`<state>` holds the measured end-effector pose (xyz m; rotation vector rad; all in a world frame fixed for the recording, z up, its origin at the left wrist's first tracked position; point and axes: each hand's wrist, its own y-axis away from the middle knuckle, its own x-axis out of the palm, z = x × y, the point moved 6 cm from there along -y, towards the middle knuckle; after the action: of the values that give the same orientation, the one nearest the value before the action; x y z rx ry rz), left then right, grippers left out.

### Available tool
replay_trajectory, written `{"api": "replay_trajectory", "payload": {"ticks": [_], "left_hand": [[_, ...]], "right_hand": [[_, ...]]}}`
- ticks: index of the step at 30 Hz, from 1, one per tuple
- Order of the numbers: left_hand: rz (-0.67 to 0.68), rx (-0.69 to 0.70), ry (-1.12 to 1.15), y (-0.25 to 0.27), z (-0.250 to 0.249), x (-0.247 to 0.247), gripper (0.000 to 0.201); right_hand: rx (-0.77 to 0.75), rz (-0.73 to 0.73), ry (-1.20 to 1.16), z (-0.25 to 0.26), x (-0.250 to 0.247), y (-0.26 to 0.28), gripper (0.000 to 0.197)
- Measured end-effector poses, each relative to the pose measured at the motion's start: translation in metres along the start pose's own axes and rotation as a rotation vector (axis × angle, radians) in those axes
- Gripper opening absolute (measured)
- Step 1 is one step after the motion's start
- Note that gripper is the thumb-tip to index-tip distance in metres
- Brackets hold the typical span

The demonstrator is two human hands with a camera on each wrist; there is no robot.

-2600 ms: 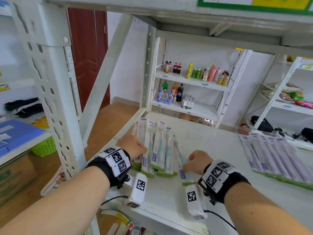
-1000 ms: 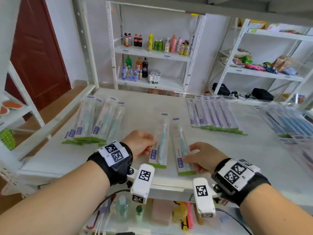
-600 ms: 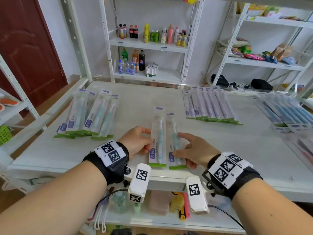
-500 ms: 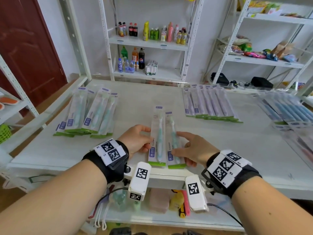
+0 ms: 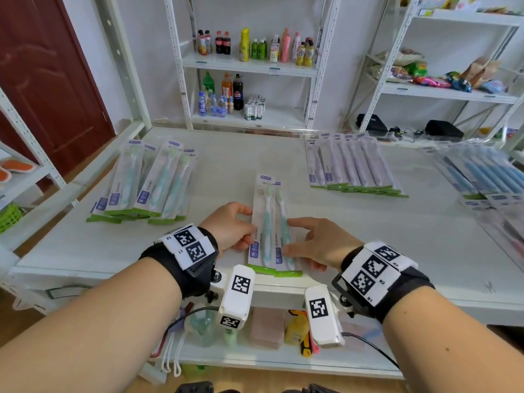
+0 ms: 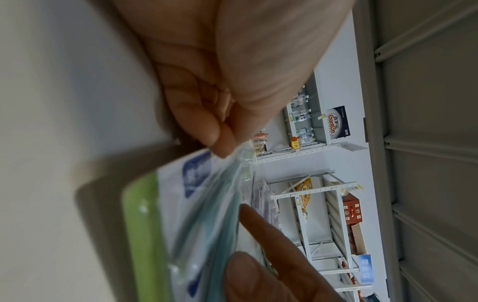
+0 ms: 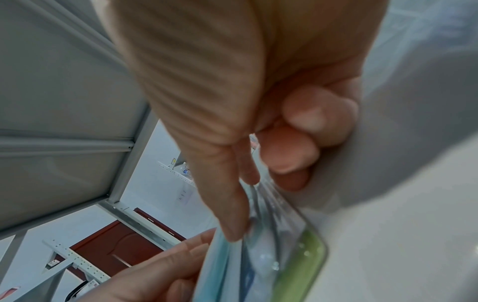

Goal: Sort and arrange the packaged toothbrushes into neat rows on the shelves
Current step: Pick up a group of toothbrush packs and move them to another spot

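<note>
Two teal packaged toothbrushes lie side by side near the front middle of the white shelf point(image 5: 354, 236). The left package point(image 5: 262, 222) partly overlaps the right package point(image 5: 283, 239). My left hand point(image 5: 245, 226) pinches the left package's outer edge, its fingertips point(image 6: 214, 132) curled against that package point(image 6: 196, 196). My right hand point(image 5: 290, 235) holds the right package, its index finger point(image 7: 232, 214) lying on that package point(image 7: 279, 241) and the other fingers curled at its edge. Both green bottom strips sit close to the shelf's front edge.
A loose pile of teal packages point(image 5: 147, 188) lies at the left, a neat purple row point(image 5: 351, 168) at the back right, and blue packages point(image 5: 482, 177) at the far right. A shelf post point(image 5: 122, 66) stands back left. Assorted goods point(image 5: 269, 327) fill the shelf below.
Both hands carried one teal package each from the left pile to the shelf's middle. The packages were then slid together and now overlap, with the hands closer to each other.
</note>
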<state>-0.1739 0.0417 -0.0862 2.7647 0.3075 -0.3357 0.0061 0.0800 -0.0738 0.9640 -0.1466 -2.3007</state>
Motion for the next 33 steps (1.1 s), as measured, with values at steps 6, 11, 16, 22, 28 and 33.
{"api": "replay_trajectory", "payload": {"ticks": [6, 11, 16, 22, 28, 33], "left_hand": [[-0.004, 0.028, -0.085, -0.001, -0.003, 0.004, 0.034], [-0.005, 0.044, -0.175, -0.001, -0.002, 0.004, 0.051], [0.037, 0.098, -0.284, -0.002, -0.006, 0.010, 0.062], [0.157, 0.155, -0.372, 0.001, -0.016, 0.019, 0.058], [0.165, 0.123, -0.380, 0.000, -0.017, 0.018, 0.067], [0.126, 0.157, -0.412, -0.001, -0.019, 0.018, 0.065]], "right_hand": [[-0.014, 0.003, -0.016, -0.002, 0.001, -0.001, 0.079], [-0.007, 0.004, -0.027, -0.002, 0.001, -0.001, 0.083], [0.000, 0.013, -0.027, 0.000, 0.002, 0.000, 0.082], [0.004, 0.009, -0.029, -0.001, 0.001, 0.000, 0.082], [0.013, -0.011, -0.059, -0.003, 0.001, -0.001, 0.083], [0.008, -0.030, -0.026, -0.002, 0.000, 0.000, 0.084]]}}
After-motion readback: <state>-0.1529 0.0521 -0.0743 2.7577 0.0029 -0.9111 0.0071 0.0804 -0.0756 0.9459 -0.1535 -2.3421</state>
